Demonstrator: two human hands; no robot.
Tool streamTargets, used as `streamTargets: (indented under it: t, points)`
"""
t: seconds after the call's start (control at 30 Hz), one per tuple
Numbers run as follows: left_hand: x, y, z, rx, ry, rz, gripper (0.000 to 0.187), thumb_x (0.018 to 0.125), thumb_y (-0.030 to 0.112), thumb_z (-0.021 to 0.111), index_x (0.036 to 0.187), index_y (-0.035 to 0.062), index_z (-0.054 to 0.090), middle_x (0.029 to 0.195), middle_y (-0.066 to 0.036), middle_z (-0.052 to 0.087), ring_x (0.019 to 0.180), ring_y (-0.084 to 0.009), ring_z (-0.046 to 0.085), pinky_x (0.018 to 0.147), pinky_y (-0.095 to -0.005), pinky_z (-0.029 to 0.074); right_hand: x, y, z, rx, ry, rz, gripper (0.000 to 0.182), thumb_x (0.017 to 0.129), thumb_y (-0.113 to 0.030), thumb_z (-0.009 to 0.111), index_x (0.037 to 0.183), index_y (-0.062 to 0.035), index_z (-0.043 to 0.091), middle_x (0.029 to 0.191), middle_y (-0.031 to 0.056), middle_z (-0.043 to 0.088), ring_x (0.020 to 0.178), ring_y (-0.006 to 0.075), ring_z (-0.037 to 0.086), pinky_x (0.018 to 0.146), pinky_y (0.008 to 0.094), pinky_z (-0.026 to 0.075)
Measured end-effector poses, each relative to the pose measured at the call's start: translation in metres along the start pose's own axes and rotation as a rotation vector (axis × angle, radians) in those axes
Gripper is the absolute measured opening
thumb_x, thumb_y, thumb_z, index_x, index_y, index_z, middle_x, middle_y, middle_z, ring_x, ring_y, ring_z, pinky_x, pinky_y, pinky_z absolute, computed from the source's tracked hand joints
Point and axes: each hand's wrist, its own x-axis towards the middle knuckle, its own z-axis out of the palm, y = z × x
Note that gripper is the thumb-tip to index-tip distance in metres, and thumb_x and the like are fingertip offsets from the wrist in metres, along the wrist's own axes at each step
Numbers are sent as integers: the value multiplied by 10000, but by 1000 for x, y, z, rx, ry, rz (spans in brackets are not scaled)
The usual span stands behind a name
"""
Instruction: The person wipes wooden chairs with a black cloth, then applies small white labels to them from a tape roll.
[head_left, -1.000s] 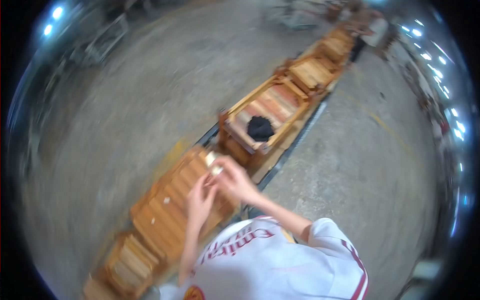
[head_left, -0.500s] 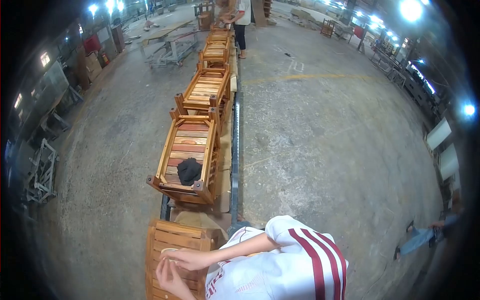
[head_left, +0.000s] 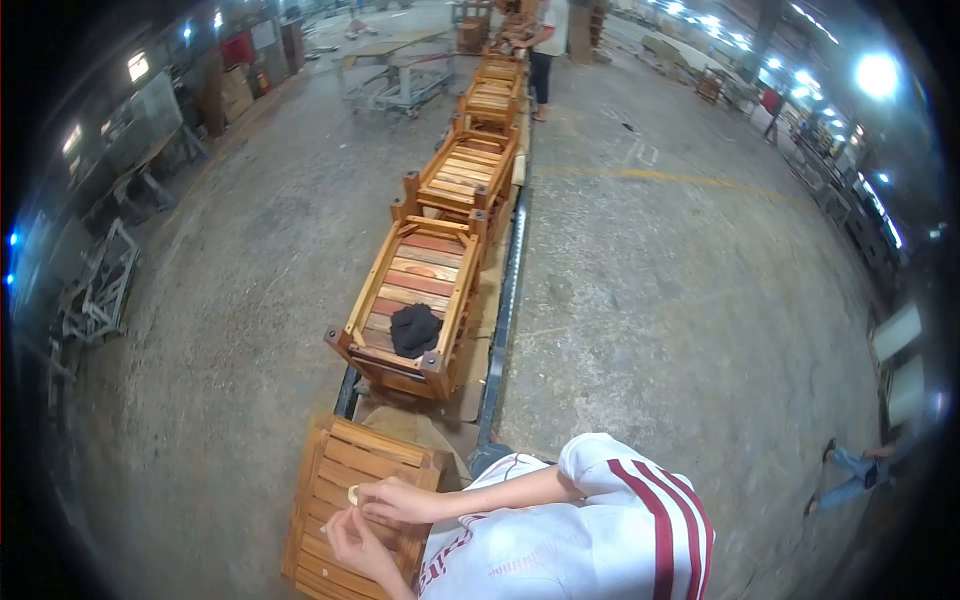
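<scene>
My right hand point(head_left: 398, 500) is closed around a small pale, rounded thing point(head_left: 354, 494), its exact kind too small to tell. Just below it, my left hand point(head_left: 358, 543) has its fingers drawn together close to the right fingertips; whatever they pinch is hidden. Both hands are above a slatted wooden furniture piece point(head_left: 345, 465) with a brown, varnished look. Ahead of it stands an upturned slatted wooden piece point(head_left: 420, 270) with dark-capped legs, and a crumpled black cloth point(head_left: 415, 330) lies on its slats.
More wooden pieces point(head_left: 465, 170) stand in a row along a conveyor with a dark metal rail point(head_left: 508, 290). Another person point(head_left: 543, 55) stands at its far end. A metal trolley point(head_left: 400, 85) is at the back left. Another person's legs point(head_left: 845, 475) show at the right.
The view has swung left, so the row of furniture appears farther right. My hands stay close together over the slats, and the pale thing shows at the right fingertips.
</scene>
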Motion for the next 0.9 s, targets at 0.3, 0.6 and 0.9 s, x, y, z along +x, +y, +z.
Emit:
streamTargets:
  t: [0.3, 0.6, 0.9]
  points:
    - [48, -5, 53, -146, 163, -168, 27, 859, 9, 621, 877, -3, 605, 915, -95, 594, 850, -193, 569, 766, -279, 458, 48, -11, -9, -230, 286, 52, 95, 893, -48, 605, 967, -5, 564, 862, 174, 634, 730, 287, 655, 630, 353, 511]
    - [236, -188, 82, 38, 118, -64, 168, 883, 205, 690, 920, 43, 720, 1027, -91, 656, 982, -203, 605, 868, -310, 473, 71, 75, -63, -55, 488, 307, 39, 978, 8, 469, 1000, 29, 493, 973, 137, 593, 776, 150, 595, 730, 283, 522]
    - [185, -459, 234, 149, -1054, -258, 87, 740, 246, 753, 786, 173, 767, 1068, -52, 586, 1089, -271, 490, 916, -406, 416, 55, 175, -40, -314, 241, 443, 600, 780, -112, 775, 1246, -8, 412, 1180, 177, 506, 1047, 265, 508, 958, 407, 385]
